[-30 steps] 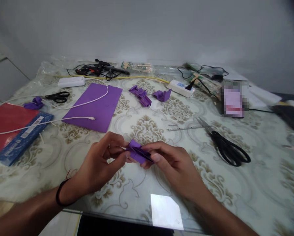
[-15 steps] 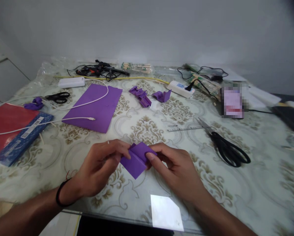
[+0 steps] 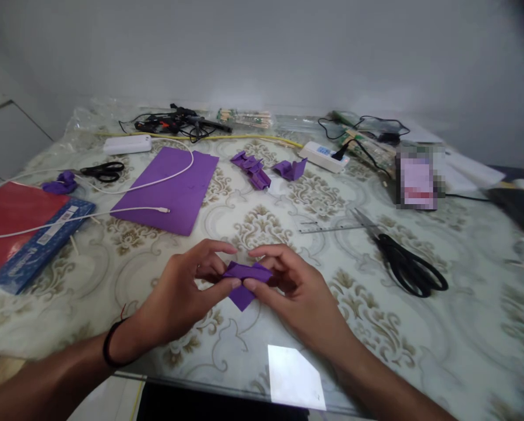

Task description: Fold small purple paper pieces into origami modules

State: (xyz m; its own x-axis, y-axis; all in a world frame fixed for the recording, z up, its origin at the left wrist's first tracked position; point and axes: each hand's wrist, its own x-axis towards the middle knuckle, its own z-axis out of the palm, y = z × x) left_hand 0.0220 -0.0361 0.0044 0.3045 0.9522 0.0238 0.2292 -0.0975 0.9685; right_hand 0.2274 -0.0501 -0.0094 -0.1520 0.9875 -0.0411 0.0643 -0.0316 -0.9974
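Observation:
A small piece of folded purple paper [image 3: 243, 297] is held between both hands above the front middle of the table. My left hand [image 3: 187, 286] grips its left side, thumb pressed on the near face and index finger raised. From the other side my right hand [image 3: 295, 292] pinches the paper, its thumb tip close to the left thumb and its index finger lifted too. The remaining fingers are partly hidden behind the paper. Farther back lie folded purple paper pieces [image 3: 252, 169] and another single folded purple piece [image 3: 290, 169].
Purple sheets [image 3: 165, 193] lie left of centre under a white cable [image 3: 152, 209]. Large black scissors [image 3: 404, 263] rest at right beside a clear ruler [image 3: 332, 228]. Smaller scissors [image 3: 104, 171], a red-and-blue packet [image 3: 29, 228], a white power strip [image 3: 323, 156] and a blurred-out phone [image 3: 417, 180] surround them.
The purple paper has been turned and folded over, so less of it shows. Both thumbs have come together on its near side, and both index fingers have lifted off.

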